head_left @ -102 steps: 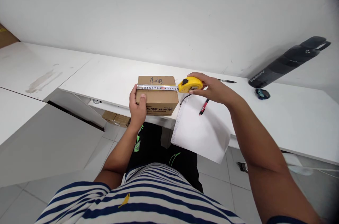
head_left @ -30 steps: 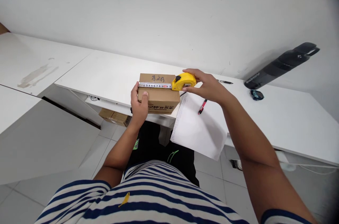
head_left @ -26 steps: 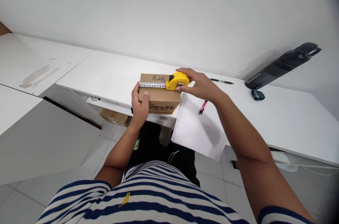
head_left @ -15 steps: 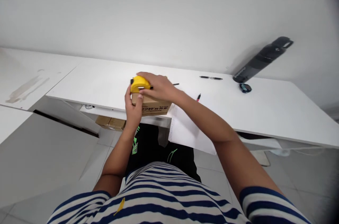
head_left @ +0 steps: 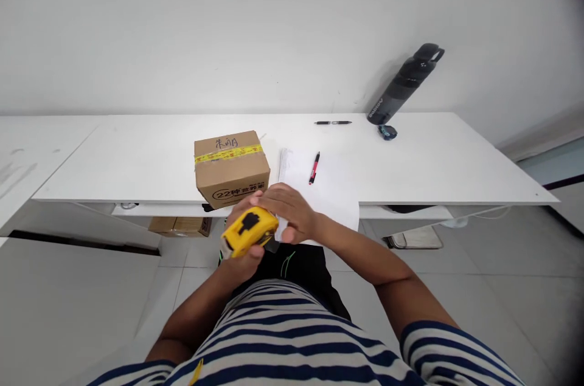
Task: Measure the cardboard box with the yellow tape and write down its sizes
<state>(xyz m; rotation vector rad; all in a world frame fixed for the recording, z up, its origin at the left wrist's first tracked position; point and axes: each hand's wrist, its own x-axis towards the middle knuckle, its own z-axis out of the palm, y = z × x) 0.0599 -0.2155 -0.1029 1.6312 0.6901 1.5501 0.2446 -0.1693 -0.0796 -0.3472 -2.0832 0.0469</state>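
Observation:
A yellow tape measure (head_left: 249,231) with a black button is held in front of my body, below the desk's front edge, its blade wound in. My left hand (head_left: 244,255) grips it from underneath. My right hand (head_left: 287,216) curls round its right side, fingers closed on it. A small cardboard box (head_left: 231,167) with yellow tape across the top and handwriting on the lid stands on the white desk (head_left: 146,158), just beyond both hands and untouched.
A white sheet of paper (head_left: 328,188) lies right of the box with a red pen (head_left: 314,168) on it. Farther back are a black pen (head_left: 333,123), a black bottle (head_left: 404,83) leaning on the wall and a small dark object (head_left: 387,131). More cartons (head_left: 180,226) sit under the desk.
The tape's blade, stretched across the box top, has wound back into the case. Both hands left the box and pulled the tape measure down toward my body. The view has shifted right.

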